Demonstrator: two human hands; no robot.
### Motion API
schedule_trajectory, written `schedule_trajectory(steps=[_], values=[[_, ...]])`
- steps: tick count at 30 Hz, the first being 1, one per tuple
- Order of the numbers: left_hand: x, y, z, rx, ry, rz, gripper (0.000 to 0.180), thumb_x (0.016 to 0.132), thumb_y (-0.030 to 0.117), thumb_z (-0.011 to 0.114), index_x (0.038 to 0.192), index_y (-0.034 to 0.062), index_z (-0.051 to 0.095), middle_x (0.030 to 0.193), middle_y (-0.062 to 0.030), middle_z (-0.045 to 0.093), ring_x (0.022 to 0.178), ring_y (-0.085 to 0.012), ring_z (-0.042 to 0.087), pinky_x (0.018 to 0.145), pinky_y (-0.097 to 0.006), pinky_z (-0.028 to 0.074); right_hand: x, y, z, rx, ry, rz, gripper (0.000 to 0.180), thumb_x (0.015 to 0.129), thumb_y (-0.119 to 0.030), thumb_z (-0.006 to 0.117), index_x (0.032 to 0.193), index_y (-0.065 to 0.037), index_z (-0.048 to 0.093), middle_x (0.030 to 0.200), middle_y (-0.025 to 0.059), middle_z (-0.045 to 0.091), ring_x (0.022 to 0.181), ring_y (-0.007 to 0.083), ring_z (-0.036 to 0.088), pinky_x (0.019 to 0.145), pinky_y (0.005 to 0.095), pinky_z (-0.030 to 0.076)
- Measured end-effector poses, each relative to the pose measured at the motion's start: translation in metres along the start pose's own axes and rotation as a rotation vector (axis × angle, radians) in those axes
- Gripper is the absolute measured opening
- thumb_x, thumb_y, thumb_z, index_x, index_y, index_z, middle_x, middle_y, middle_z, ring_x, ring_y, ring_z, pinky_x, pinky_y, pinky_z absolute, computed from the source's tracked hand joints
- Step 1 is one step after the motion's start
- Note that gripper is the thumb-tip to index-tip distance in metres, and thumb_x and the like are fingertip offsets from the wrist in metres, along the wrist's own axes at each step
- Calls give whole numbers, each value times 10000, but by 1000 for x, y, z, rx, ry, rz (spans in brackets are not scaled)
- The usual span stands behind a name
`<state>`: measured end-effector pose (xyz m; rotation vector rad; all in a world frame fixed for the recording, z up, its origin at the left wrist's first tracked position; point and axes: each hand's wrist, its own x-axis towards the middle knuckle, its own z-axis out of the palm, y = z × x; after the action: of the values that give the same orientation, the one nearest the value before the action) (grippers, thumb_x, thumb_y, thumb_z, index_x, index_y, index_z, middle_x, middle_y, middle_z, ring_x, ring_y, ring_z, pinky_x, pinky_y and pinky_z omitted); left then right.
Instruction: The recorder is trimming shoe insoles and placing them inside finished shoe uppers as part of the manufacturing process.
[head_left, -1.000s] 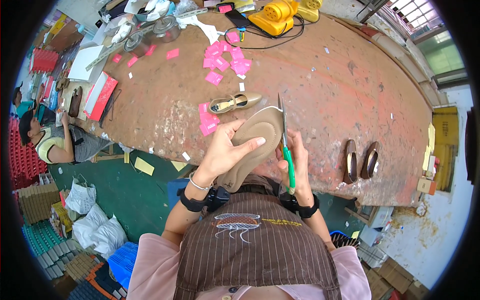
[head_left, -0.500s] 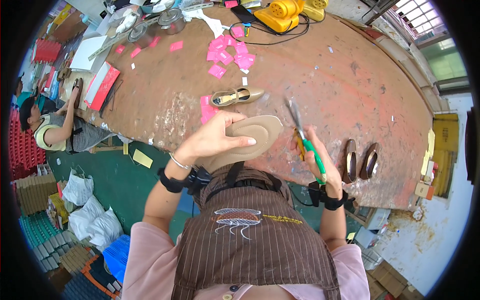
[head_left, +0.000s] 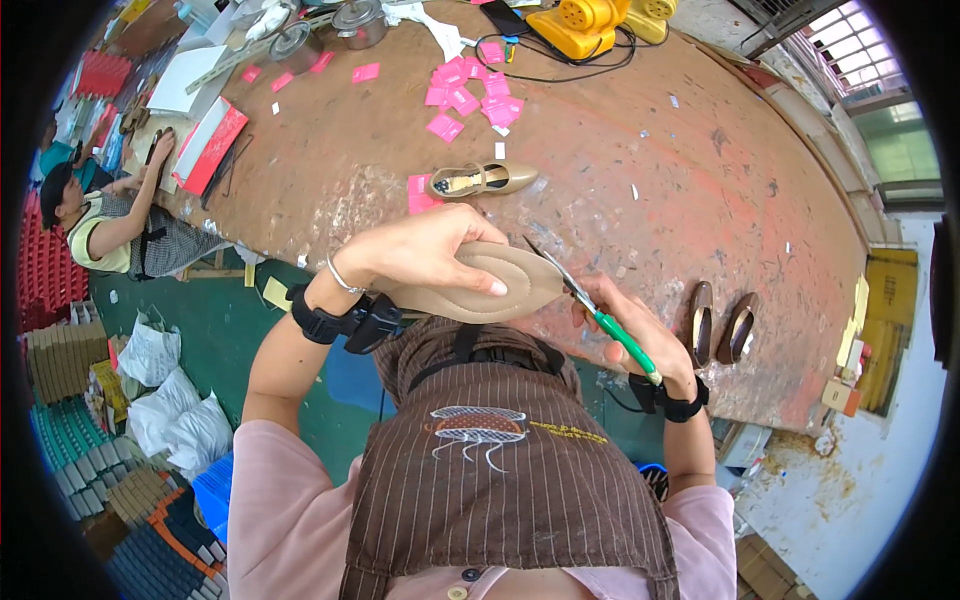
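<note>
A beige shoe insole (head_left: 515, 275) with a stitched pad is held above the near edge of the table by my left hand (head_left: 425, 247), thumb on top and fingers curled behind it. My right hand (head_left: 640, 325) grips scissors (head_left: 622, 345) with a green handle. Their blades reach the insole's right-hand tip and seem to touch its edge; whether they bite into it I cannot tell. Just beyond my left hand a tan strap shoe (head_left: 490, 180) lies on the table. A pair of dark brown shoes (head_left: 702, 322) stands to the right of my right hand.
Pink packets (head_left: 470, 90) are scattered on the big worn table (head_left: 330, 150). A yellow machine (head_left: 575, 35) with a black cable and metal pots (head_left: 357, 22) stand at the back. At the left, another person (head_left: 110, 230) sits handling a shoe near a red box (head_left: 212, 145). White bags (head_left: 150, 350) sit on the floor.
The scissors have come left from beside the insole to its right-hand tip. My left hand has turned the insole so that its tip points more to the right.
</note>
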<state>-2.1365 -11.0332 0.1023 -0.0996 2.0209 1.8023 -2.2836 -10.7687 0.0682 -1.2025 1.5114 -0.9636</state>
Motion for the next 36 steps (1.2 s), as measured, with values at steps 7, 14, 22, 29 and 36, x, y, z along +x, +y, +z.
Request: schedule_trajectory(steps=[7, 14, 22, 29, 36], values=[[-1, -1, 1, 10, -15, -13, 255, 806, 190, 714, 919, -24, 635, 793, -24, 642, 727, -61, 549, 642, -247, 458, -3, 5, 2, -108, -4, -4, 967, 690, -713, 572, 1264, 40, 378, 972, 236, 567, 871, 411, 562, 760, 421, 453], [-2, -2, 2, 26, -20, 9, 267, 803, 191, 716, 932, -30, 636, 801, -32, 650, 733, -67, 561, 643, -253, 466, -4, 1, 6, -51, 43, 0, 933, 663, -686, 633, 1218, 33, 420, 844, 241, 539, 761, 381, 541, 708, 408, 439], [-1, -5, 1, 123, -20, 49, 293, 790, 192, 722, 952, -38, 637, 823, -67, 669, 741, -95, 592, 664, -270, 483, -6, 7, 9, -35, 81, 66, 928, 567, -730, 645, 1126, -6, 487, 586, 72, 301, 555, 179, 302, 501, 332, 284], [0, -6, 1, 164, -60, 27, 317, 772, 194, 735, 967, -40, 645, 840, -72, 677, 753, -97, 603, 669, -269, 490, -9, -1, 8, -24, 37, 122, 838, 612, -646, 689, 1128, -14, 496, 580, 65, 312, 547, 174, 305, 493, 326, 287], [2, -7, 9, 116, -84, 3, 336, 766, 190, 744, 985, -46, 649, 831, -70, 681, 746, -87, 600, 668, -261, 491, -1, 10, 24, -5, 125, -44, 924, 573, -702, 685, 1147, -7, 481, 653, 130, 394, 604, 225, 367, 567, 357, 365]])
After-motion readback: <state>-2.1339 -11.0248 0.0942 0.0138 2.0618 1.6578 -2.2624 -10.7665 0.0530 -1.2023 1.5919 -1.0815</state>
